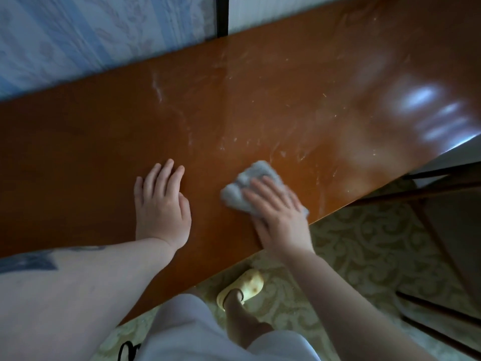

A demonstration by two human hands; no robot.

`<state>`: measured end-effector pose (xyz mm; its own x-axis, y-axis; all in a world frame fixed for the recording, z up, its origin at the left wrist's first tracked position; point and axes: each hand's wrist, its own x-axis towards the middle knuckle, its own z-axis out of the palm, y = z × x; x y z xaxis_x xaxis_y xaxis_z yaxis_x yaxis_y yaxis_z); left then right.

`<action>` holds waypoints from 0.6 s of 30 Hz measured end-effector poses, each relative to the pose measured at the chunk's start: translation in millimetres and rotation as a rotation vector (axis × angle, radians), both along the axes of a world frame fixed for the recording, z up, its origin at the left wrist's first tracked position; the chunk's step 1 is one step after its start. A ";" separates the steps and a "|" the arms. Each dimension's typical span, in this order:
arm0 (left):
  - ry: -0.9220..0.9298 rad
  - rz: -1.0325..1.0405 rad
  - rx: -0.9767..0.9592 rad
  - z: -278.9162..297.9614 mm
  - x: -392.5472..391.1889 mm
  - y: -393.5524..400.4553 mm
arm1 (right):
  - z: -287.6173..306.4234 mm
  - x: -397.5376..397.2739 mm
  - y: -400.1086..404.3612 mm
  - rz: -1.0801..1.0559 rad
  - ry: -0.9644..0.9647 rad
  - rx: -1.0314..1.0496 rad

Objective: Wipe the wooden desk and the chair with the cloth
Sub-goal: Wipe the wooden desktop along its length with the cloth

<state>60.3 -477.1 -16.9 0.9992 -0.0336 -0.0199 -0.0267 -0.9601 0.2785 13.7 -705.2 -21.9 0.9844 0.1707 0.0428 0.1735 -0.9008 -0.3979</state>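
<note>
The wooden desk (91, 152) fills the middle of the head view, its reddish-brown top streaked with pale dust and smears toward the right. A crumpled grey cloth (246, 183) lies near the desk's front edge. My right hand (279, 217) presses flat on the cloth with straight fingers. My left hand (160, 204) rests palm down on the bare wood, a hand's width to the left of the cloth. The dark wooden chair (447, 230) stands at the right, beside the desk's corner, only partly in view.
A blue patterned wall (91, 40) runs behind the desk, with a black vertical post (222, 14). Below the front edge lies a patterned green-beige floor (364, 251). My foot in a yellow slipper (244, 285) stands close to the desk.
</note>
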 end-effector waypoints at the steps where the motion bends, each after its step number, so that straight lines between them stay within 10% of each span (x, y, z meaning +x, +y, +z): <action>1: -0.002 -0.001 -0.005 -0.2 0.0 0.1 | -2.9 -6.9 -9.5 -0.238 -0.041 0.028; 5: -0.012 -0.022 -0.016 -0.9 -1.1 1.3 | -8.5 -32.7 24.9 -0.777 -0.099 0.067; 11: -0.013 -0.008 -0.011 -0.8 0.1 1.3 | 6.3 8.9 58.0 0.180 0.041 -0.061; 16: -0.004 -0.001 -0.021 -0.8 0.4 2.3 | -2.6 -9.0 20.8 -0.534 -0.015 -0.031; 18: -0.008 -0.024 -0.033 -1.5 -0.3 2.8 | -2.0 -27.8 43.1 -0.503 -0.018 -0.060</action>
